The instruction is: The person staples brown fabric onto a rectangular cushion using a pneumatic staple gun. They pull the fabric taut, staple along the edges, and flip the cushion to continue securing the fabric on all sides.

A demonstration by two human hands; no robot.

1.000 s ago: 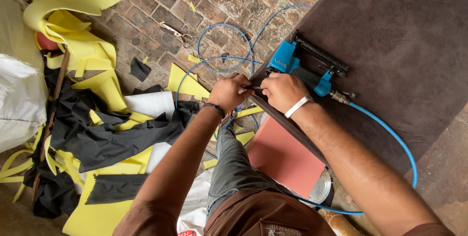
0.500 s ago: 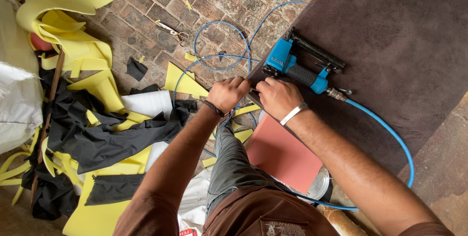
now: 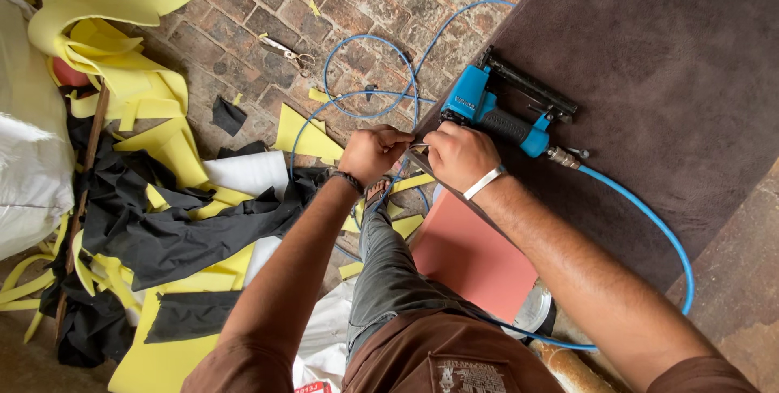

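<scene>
Brown fabric (image 3: 649, 60) on the panel looks soft and pliable over a stiff board, so I judge the edge is the place to hold. My left hand (image 3: 369, 152) and right hand (image 3: 454, 154) each pinch that edge, grip pressed together. One blue stapler (image 3: 495, 109) rests beside; one pair of scissors (image 3: 284, 51) lies on the floor.

I look down on a worn red brick floor (image 3: 243, 4). On it lie yellow foam offcuts (image 3: 105, 28), crumpled black cloth (image 3: 178, 231), scissors (image 3: 286, 51) and loops of blue air hose (image 3: 365, 77). A dark brown upholstered panel (image 3: 673, 77) fills the right side, with a blue pneumatic stapler (image 3: 503, 113) resting on it.
</scene>
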